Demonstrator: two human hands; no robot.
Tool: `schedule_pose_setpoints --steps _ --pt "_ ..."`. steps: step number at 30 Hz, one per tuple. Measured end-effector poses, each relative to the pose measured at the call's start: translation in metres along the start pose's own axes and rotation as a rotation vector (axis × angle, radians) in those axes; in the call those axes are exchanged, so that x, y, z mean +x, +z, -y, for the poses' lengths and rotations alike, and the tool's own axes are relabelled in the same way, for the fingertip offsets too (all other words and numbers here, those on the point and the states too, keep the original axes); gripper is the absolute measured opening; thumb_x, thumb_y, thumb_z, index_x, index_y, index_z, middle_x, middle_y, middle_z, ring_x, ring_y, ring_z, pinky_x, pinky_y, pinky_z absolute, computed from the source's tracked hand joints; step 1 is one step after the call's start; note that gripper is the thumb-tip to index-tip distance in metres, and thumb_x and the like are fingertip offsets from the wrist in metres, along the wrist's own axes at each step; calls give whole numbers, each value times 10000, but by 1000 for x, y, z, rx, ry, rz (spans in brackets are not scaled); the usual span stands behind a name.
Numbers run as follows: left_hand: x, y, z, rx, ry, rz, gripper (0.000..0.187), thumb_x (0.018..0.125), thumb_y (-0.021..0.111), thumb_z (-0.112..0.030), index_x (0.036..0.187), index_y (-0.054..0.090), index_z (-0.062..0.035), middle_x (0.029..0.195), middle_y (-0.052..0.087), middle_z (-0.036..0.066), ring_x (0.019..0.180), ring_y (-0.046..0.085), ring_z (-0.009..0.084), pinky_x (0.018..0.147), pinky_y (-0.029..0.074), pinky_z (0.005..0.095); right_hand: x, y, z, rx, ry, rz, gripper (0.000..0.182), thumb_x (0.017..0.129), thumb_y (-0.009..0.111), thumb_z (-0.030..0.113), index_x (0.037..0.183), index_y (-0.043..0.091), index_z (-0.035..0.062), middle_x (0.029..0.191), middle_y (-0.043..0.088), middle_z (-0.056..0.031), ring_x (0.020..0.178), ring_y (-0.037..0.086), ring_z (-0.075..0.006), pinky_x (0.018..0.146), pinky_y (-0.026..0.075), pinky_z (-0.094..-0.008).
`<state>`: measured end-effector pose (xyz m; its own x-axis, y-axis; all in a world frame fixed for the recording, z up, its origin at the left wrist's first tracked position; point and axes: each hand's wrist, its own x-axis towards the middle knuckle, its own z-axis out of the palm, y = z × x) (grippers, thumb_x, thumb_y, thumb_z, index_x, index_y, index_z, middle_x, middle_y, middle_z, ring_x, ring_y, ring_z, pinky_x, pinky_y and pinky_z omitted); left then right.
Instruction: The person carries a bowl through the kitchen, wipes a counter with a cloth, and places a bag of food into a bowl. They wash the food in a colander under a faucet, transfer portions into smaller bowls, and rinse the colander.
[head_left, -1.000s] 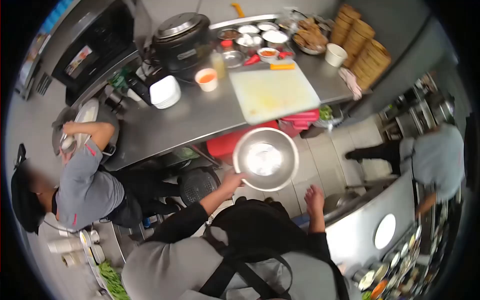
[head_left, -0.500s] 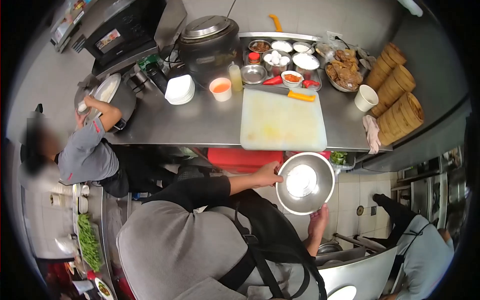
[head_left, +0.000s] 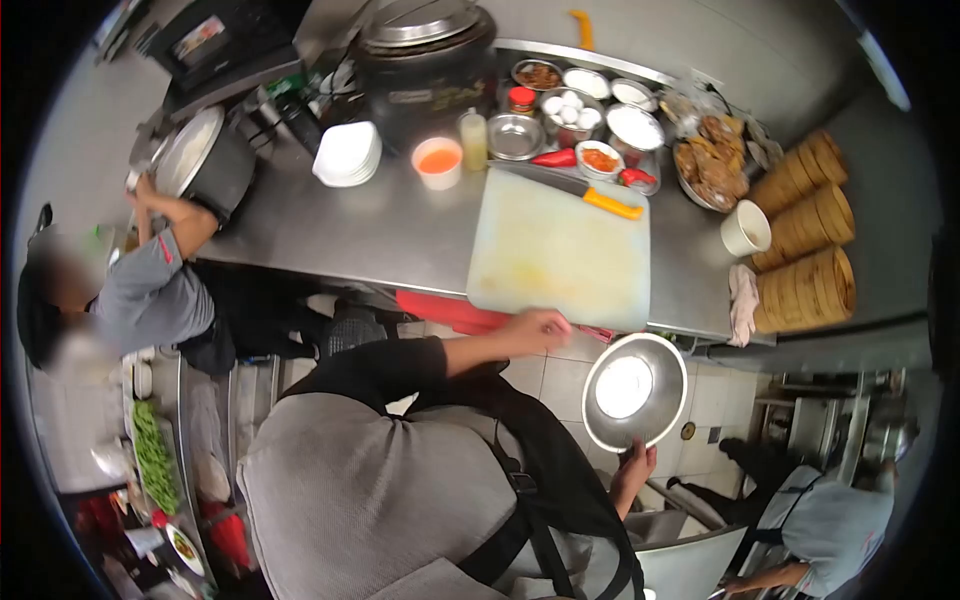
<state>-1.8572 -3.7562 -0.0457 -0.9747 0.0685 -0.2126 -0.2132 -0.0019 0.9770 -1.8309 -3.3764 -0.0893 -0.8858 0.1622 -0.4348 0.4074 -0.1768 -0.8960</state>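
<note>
My right hand [head_left: 636, 467] grips the lower rim of a steel mixing bowl [head_left: 605, 408], which is tilted with its shiny inside showing. The bowl hangs beyond the counter edge. My left hand [head_left: 538, 331] is apart from the bowl, to its upper left, just off the front edge of the white cutting board [head_left: 550, 255]. Its fingers are curled in, with nothing visible between them. A knife with a yellow handle [head_left: 612, 205] lies across the back of the board.
Ingredient bowls, eggs [head_left: 570, 108], a squeeze bottle [head_left: 473, 140], an orange-filled cup [head_left: 438, 162] and white dishes [head_left: 347, 155] stand on the counter. Bamboo steamers [head_left: 806, 290] are at right. One co-worker [head_left: 160, 290] handles a large pot [head_left: 215, 165]; another [head_left: 830, 515] is lower right.
My left hand has let go of the bowl's rim and moved up and left, its fingers curling. The bowl has shifted right and down in my right hand. The view has turned slightly.
</note>
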Motion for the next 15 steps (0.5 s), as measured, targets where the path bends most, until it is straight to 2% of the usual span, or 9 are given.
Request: schedule_pose_setpoints --steps 2,3,4,6,7,8,11,12,15 --pt "-13 -56 10 5 -25 -325 78 917 606 -108 942 637 -41 889 652 36 791 617 106 693 503 264 2 -17 -9 53 41 -68 171 862 603 86 1023 583 36 866 594 -23 732 563 -119 668 490 -288" --pt "-24 -90 19 -98 111 -515 48 905 597 -72 929 627 -44 862 642 17 783 595 101 693 493 257 10 -38 -24 44 72 -82 195 855 607 90 1041 582 35 886 606 -30 751 574 -129 673 488 -298" --pt "-34 -125 28 -115 139 -738 73 922 595 -127 917 624 -60 771 589 -11 700 538 84 654 459 245 13 -44 -29 20 88 -132 213 855 597 97 1058 579 34 896 611 -41 769 579 -145 679 485 -306" --pt "-64 -197 6 -137 244 -1060 105 941 580 -168 984 610 -76 837 574 -18 779 525 71 690 450 240 16 -55 -42 -29 116 -225 220 857 575 106 1063 572 29 903 613 -60 796 584 -175 690 480 -317" --pt "-76 -237 -9 -88 182 -1155 133 954 561 -185 1015 590 -71 887 562 -16 826 530 84 731 453 250 17 -58 -49 -55 127 -270 209 858 563 108 1051 567 25 900 610 -70 805 584 -189 695 478 -319" --pt "-79 -287 0 -212 382 -1128 211 961 543 -193 1118 582 -58 999 598 10 917 563 114 810 457 258 13 -53 -54 -50 77 -295 171 857 541 118 987 542 8 904 605 -86 800 586 -202 695 473 -320" --pt "-62 -400 -42 -257 434 -1215 436 962 530 -230 1361 482 -63 1260 584 81 1139 548 188 954 424 324 18 -57 -83 -89 78 -381 143 851 536 118 922 508 -4 912 597 -99 779 570 -200 638 470 -320" --pt "-52 -433 -53 -256 474 -1193 465 995 490 -281 1389 442 -40 1327 538 123 1210 511 225 984 415 372 20 -69 -98 -772 -65 -321 155 814 569 116 883 527 -16 867 591 -109 711 543 -206 567 458 -323" --pt "-10 -539 -59 -374 436 -1261 418 970 542 -264 1333 502 -60 1220 591 78 1085 539 164 934 402 308 -17 -33 -91 -850 -62 -294 145 767 606 105 816 543 -16 762 557 -102 649 517 -214 516 440 -322"
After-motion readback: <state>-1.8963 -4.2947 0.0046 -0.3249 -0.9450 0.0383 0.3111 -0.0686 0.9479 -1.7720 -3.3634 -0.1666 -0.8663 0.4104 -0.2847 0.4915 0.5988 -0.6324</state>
